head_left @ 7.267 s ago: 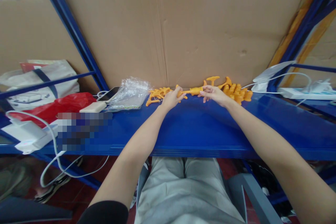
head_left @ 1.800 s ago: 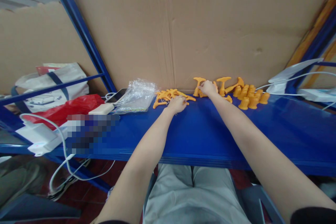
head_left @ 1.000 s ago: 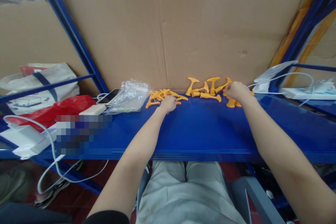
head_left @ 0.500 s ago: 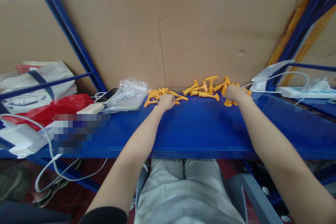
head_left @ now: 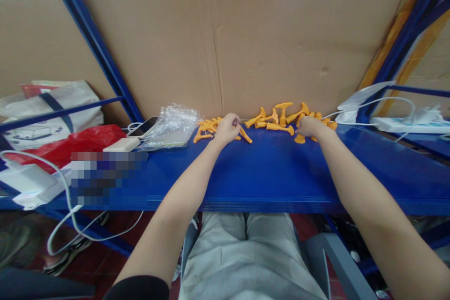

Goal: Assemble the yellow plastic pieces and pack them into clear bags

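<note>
Small orange plastic toy hammers lie in two groups along the back of the blue shelf. My left hand (head_left: 228,129) is over the right end of the left group (head_left: 208,126), fingers curled round one toy hammer (head_left: 246,135) whose handle slants out to the right. A thin dark chain or ring shows beside that hand. My right hand (head_left: 310,126) reaches into the right end of the other group (head_left: 277,125), its fingers bent down and closed among the orange pieces. A round orange end (head_left: 300,138) pokes out below them. Its fingertips are mostly hidden.
Clear plastic bags (head_left: 174,126) and a phone (head_left: 143,127) lie left of the hammers. Further left are a red plastic bag (head_left: 80,145), a white charger (head_left: 28,180) and cables. A power strip (head_left: 404,123) is on the right. Cardboard (head_left: 281,42) walls the back.
My left hand has lifted slightly and shifted right, turning its fingers up. The orange hammer beside it now slants more toward me. My right hand has hardly moved.
</note>
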The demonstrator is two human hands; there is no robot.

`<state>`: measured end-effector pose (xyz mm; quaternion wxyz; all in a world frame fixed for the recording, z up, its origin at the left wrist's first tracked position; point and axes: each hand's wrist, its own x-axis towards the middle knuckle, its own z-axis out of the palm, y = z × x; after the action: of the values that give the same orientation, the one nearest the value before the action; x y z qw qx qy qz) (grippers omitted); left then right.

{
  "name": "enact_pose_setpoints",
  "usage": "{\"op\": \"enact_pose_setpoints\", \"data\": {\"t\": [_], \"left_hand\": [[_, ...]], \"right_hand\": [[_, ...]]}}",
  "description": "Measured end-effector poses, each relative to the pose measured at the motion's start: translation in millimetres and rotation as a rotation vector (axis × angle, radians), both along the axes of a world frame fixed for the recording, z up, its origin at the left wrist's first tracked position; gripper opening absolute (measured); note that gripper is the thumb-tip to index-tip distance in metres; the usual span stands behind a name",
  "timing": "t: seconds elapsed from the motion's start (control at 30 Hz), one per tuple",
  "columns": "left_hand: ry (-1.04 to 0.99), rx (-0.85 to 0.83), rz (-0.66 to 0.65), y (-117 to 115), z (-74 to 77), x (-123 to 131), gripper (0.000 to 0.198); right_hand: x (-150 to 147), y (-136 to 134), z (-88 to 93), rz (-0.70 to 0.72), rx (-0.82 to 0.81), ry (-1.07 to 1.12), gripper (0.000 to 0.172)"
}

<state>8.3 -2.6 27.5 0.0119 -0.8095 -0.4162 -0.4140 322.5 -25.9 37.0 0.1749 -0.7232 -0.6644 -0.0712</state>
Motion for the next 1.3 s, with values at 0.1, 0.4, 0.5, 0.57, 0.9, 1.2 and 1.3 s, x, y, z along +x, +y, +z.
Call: {"op": "enact_pose_setpoints", "data": {"t": [0.1,0.4,0.5,0.57,0.9,1.2,1.3], "left_hand": [[-0.037,0.012,-0.023,-1,1.3,2,0.016],[-0.13,-0.043,-0.074,1,-3.7,7,0.018],[-0.14,-0.087,-0.09,1,-4.1,8,0.017],[-0.157,-0.119,-0.105,1,-3.9,9,0.015],[-0.221,-0.286,-0.243,2,-14.7,18,0.016],[-0.412,-0.532,-0.223,-3,-13.8,22,0.023],[-0.32,-0.67,-0.165,-4,-16.9,21,0.022]], "right_hand": [[-18,-11,8.5,0.027,-0.182,0.028,0.008],[-53,-18,2.0,0.313,-0.18,0.156,0.011],[-60,-17,-4.6,0.365,-0.213,0.152,0.012],[-63,-17,-7.2,0.387,-0.251,0.162,0.014],[-60,-10,-15.8,0.468,-0.277,0.175,0.023],[-76,-23,-7.6,0.374,-0.282,0.079,0.014],[-83,-28,-4.5,0.358,-0.263,0.023,0.013]]}}
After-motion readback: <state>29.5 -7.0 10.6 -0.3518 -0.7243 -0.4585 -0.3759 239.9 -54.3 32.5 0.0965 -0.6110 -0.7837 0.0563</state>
